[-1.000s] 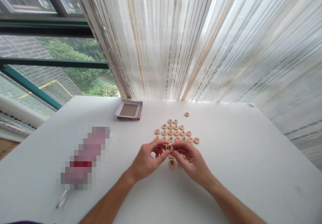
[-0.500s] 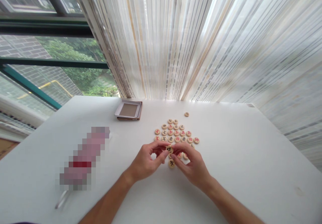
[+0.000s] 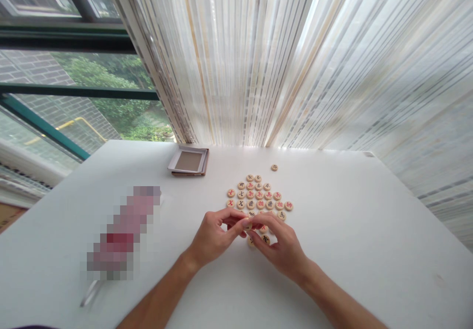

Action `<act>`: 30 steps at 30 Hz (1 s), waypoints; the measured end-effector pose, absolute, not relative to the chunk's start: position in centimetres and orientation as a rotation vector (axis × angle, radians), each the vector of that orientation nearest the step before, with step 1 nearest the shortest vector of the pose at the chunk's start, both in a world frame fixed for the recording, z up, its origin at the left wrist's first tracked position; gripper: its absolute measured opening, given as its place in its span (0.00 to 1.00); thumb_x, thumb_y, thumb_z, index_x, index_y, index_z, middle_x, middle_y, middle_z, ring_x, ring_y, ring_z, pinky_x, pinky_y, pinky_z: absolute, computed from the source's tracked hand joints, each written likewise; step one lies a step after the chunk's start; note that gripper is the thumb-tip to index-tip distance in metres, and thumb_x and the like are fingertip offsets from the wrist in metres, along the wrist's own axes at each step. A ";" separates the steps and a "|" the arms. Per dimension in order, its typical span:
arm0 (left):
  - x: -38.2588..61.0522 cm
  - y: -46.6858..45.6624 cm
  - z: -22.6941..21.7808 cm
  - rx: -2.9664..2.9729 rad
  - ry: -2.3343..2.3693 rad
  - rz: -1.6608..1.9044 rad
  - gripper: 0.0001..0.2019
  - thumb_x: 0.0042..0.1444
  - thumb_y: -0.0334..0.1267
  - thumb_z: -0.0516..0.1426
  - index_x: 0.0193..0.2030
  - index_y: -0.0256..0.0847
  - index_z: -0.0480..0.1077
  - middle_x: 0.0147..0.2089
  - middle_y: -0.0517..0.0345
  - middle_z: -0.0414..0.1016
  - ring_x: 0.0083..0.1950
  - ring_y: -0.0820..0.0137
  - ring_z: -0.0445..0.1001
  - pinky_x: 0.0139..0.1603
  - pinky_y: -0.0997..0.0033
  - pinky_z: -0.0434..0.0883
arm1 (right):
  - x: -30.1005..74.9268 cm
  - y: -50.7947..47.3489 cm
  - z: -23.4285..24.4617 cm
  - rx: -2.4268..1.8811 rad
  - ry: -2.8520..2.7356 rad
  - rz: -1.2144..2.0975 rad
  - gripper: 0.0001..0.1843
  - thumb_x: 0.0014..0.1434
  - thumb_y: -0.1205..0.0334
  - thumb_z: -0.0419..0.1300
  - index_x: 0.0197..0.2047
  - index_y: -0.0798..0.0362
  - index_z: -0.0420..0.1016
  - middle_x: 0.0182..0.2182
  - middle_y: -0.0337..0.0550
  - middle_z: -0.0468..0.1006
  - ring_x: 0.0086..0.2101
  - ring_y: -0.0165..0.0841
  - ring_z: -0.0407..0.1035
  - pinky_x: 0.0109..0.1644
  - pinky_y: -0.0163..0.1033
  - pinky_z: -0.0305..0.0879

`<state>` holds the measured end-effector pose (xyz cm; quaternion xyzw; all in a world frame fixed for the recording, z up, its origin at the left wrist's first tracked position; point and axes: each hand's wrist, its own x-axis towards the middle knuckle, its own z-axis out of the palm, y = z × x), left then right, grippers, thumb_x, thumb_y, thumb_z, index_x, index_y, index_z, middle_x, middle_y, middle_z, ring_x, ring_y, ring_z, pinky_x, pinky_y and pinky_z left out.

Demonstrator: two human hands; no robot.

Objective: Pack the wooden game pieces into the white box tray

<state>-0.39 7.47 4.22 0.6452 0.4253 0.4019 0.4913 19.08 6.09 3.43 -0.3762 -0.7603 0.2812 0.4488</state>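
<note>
Several round wooden chess discs point(image 3: 258, 195) with red and black characters lie in a cluster on the white table point(image 3: 351, 230). My left hand point(image 3: 214, 233) and my right hand point(image 3: 279, 245) meet at the cluster's near edge. Both pinch one disc point(image 3: 248, 226) between their fingertips, low over the table; it is mostly hidden by the fingers. Two more discs point(image 3: 265, 239) lie right beneath my right fingers. One disc point(image 3: 274, 167) sits alone beyond the cluster.
A shallow open cardboard box point(image 3: 188, 162) lies at the table's far side near the striped curtain point(image 3: 295, 58). A blurred pink and red object point(image 3: 123, 230) lies to the left. A window point(image 3: 74, 87) is at the far left.
Both hands have lowered the pinched disc toward the table and drawn slightly nearer to me. The disc's black character, plainly seen before, is now covered by fingers.
</note>
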 end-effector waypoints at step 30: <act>-0.4 7.3 3.9 1.799 1.009 0.954 0.16 0.62 0.38 0.59 0.56 0.43 0.72 0.42 0.57 0.79 0.38 0.72 0.76 0.43 0.71 0.76 | 19.4 6.5 3.9 -1.027 -1.699 0.926 0.09 0.65 0.64 0.59 0.48 0.50 0.73 0.38 0.44 0.80 0.37 0.34 0.76 0.41 0.38 0.74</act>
